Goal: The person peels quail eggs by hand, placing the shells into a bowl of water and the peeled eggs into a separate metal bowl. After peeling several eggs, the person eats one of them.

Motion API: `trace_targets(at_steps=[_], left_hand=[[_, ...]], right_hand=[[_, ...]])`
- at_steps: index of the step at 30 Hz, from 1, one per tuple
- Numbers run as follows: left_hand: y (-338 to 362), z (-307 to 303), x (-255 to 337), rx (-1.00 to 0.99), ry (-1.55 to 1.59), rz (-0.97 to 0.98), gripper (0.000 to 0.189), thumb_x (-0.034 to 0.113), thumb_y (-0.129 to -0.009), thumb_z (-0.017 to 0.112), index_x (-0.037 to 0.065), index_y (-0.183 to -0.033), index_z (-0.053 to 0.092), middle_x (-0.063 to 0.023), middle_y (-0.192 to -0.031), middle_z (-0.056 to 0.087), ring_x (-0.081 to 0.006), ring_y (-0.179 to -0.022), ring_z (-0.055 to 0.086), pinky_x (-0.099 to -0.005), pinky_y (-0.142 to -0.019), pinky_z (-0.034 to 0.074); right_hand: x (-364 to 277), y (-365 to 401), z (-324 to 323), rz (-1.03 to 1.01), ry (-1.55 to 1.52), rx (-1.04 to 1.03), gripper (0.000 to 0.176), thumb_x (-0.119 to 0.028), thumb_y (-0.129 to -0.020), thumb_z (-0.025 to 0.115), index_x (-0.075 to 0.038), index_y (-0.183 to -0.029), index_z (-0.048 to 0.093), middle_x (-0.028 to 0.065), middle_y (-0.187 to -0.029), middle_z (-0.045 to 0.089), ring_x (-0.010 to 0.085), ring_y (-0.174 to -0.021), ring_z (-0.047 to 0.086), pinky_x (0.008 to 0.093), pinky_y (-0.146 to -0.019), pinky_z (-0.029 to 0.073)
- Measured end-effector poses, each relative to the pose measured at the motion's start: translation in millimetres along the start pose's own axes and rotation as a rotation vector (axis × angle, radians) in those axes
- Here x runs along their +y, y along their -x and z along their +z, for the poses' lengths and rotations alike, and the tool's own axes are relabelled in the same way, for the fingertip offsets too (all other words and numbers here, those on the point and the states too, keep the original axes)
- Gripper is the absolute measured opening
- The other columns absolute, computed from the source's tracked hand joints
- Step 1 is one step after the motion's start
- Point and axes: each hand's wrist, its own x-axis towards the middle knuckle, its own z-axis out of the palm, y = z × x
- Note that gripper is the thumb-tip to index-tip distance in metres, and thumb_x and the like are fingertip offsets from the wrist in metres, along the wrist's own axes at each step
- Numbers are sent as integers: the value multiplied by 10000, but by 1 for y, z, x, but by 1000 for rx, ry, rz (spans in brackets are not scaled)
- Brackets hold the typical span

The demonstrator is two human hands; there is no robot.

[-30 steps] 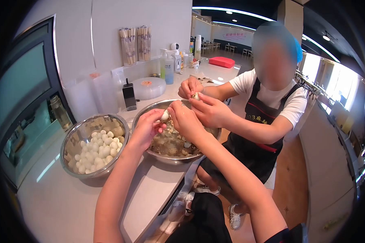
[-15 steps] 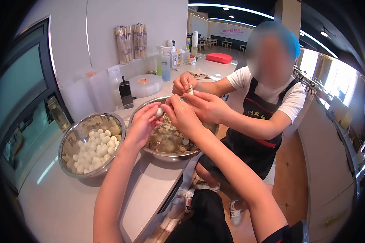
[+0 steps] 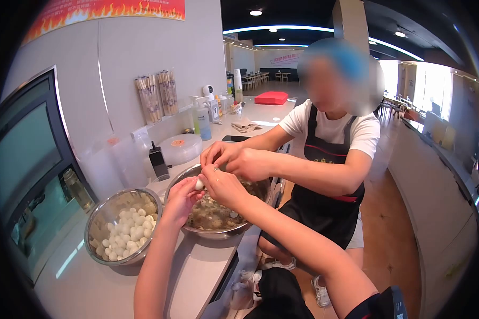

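Observation:
My left hand [image 3: 180,199] pinches a small white quail egg [image 3: 199,184] above the near side of a steel bowl [image 3: 218,232]. Against the same egg, my right hand [image 3: 223,186] has its fingers curled in, and its fingertips are partly hidden. Inside that bowl lie speckled unpeeled quail eggs and shell bits in murky liquid. To the left, a second steel bowl [image 3: 97,215] is tilted and holds many smooth peeled eggs [image 3: 129,231]. Just beyond my right hand, a co-worker's hands [image 3: 239,159] are held close together over the bowl; what they hold is hidden.
The co-worker in a black apron [image 3: 330,143] stands at the right. Along the wall are a black device [image 3: 158,162], a round plastic container [image 3: 181,149], spray bottles [image 3: 203,122] and packed chopsticks [image 3: 150,101]. A phone [image 3: 235,139] and red box [image 3: 271,98] lie farther back.
The camera view has shifted, so the counter items sit farther left and lower. The co-worker's hands have come lower and nearer to mine. My hands stay together at the egg.

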Motion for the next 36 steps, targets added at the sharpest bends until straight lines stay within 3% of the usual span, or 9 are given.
trace_targets(at_steps=[7, 14, 16, 19, 25, 31, 36], left_hand=[[0, -1, -3, 33, 16, 42, 191, 154, -844, 479, 17, -973, 511, -38, -827, 546, -107, -686, 517, -199, -610, 424], [1, 1, 1, 9, -16, 26, 215, 124, -831, 480, -6, -999, 511, -64, -866, 558, -124, -720, 544, -219, -664, 454], [-1, -1, 0, 13, -10, 17, 223, 124, -827, 482, -7, -1007, 504, -67, -877, 556, -125, -719, 544, -220, -661, 454], [-2, -4, -1, -16, 3, 35, 253, 138, -818, 493, -1, -1030, 490, -69, -906, 549, -123, -735, 537, -225, -672, 448], [-1, -3, 0, 37, 15, 36, 251, 173, -814, 506, 28, -1018, 498, -31, -895, 548, -115, -768, 516, -236, -695, 417], [0, -1, 2, 48, -72, -49, 203, 170, -805, 524, 52, -970, 511, -11, -864, 539, -108, -731, 509, -222, -660, 404], [3, 6, 4, 40, -58, -37, 197, 175, -808, 518, 57, -964, 498, -6, -845, 536, -105, -714, 521, -207, -616, 408]], right_hand=[[-5, -1, -4, 74, -56, -76, 154, -174, -838, 440, -21, -823, 426, 201, -758, 531, 376, -683, 527, 430, -553, 416], [3, -3, 1, 33, 49, 6, 140, -141, -834, 432, -8, -823, 388, 191, -638, 516, 372, -605, 523, 432, -496, 407], [4, -1, 3, 96, 68, -15, 169, -143, -789, 483, 0, -817, 398, 186, -682, 551, 342, -650, 556, 418, -518, 425], [2, -2, 3, 126, 45, -15, 191, -182, -815, 465, -3, -811, 398, 184, -675, 550, 342, -649, 557, 422, -506, 423], [3, -1, 7, -3, 15, -38, 159, -195, -822, 465, -43, -827, 418, 150, -810, 491, 345, -634, 541, 414, -514, 428], [5, 0, 7, 30, 25, -66, 138, -115, -814, 447, -3, -830, 367, 184, -619, 515, 354, -598, 534, 423, -493, 413], [4, 0, 2, -26, 17, -19, 160, -128, -822, 451, 4, -826, 362, 193, -646, 521, 366, -617, 533, 427, -499, 409]])
